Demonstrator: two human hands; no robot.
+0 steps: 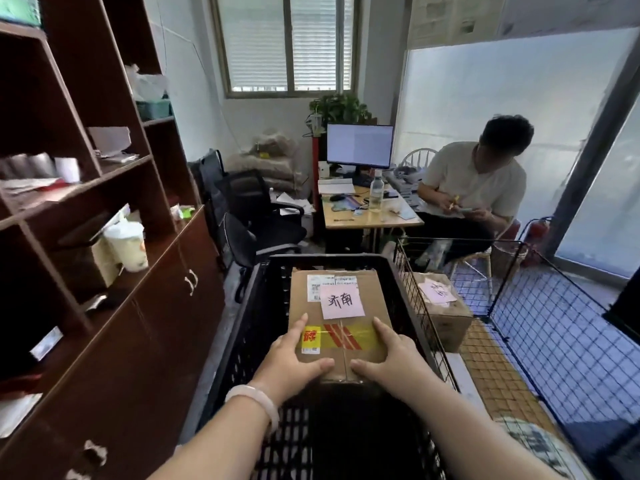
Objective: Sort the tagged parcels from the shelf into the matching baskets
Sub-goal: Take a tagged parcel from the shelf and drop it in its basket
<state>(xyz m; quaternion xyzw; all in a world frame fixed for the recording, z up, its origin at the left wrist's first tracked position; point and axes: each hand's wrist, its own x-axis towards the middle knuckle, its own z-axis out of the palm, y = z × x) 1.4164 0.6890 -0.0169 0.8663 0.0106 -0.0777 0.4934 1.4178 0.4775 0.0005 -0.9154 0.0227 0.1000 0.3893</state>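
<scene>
A brown cardboard parcel (337, 299) with a pink handwritten tag and yellow tape is over the black plastic basket (258, 306). My left hand (289, 358) grips its near left corner, thumb along the front edge. On the near right corner my right hand (388, 358) holds it the same way. A second tagged parcel (445, 315) lies in the wire basket (519, 306) to the right. The dark wooden shelf (86, 188) stands at the left, holding a few parcels.
A person sits on a chair at a desk (374, 216) with a monitor behind the baskets. Black office chairs (256, 216) stand beyond the black basket. The shelf's lower cabinet (166, 306) runs close along the basket's left side.
</scene>
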